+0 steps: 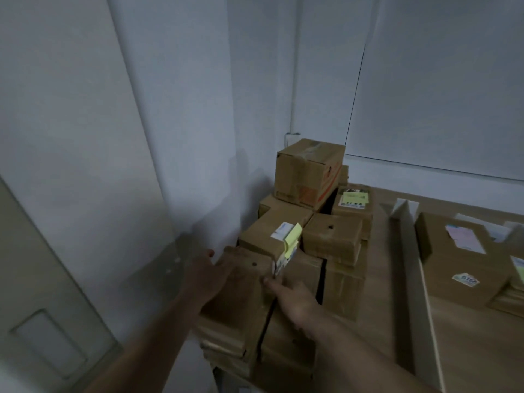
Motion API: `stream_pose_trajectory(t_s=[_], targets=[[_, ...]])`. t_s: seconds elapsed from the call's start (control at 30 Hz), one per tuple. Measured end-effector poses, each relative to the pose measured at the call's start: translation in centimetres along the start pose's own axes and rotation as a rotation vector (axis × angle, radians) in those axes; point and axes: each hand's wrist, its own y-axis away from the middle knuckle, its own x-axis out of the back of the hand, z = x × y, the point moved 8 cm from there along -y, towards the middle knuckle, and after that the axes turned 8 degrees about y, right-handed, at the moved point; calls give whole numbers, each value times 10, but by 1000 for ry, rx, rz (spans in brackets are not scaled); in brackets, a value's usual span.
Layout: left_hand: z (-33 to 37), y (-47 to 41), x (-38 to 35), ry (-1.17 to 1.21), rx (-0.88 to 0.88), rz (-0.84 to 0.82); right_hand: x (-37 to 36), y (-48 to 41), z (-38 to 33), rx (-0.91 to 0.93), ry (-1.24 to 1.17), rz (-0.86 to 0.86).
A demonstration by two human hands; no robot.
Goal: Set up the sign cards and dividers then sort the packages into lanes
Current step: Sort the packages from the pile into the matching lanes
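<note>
At stack's near-left corner: left hand [208, 272], right hand [293, 297], fingers straight, flanked brown holed cardboard box [246, 268]; I feared dislodging yellow-noted cardboard box [266, 236] behind.

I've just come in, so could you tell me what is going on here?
A person is sorting packages. The left hand and right hand are on either side of a brown package at the front of the stack by the wall. A white divider stands on the table, with labelled packages lying beyond it.
</note>
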Motion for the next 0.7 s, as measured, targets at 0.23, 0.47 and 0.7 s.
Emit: stream_pose_trajectory(t_s=[0.23, 0.47, 0.7], targets=[[-14, -6, -2, -63, 47, -118, -38, 8, -3, -101, -26, -117], [-12, 5, 5, -99, 52, -76, -47, 20, -20, -24, -63, -111], [25, 43, 26, 118, -16, 96, -22, 51, -38, 157, -258, -33]])
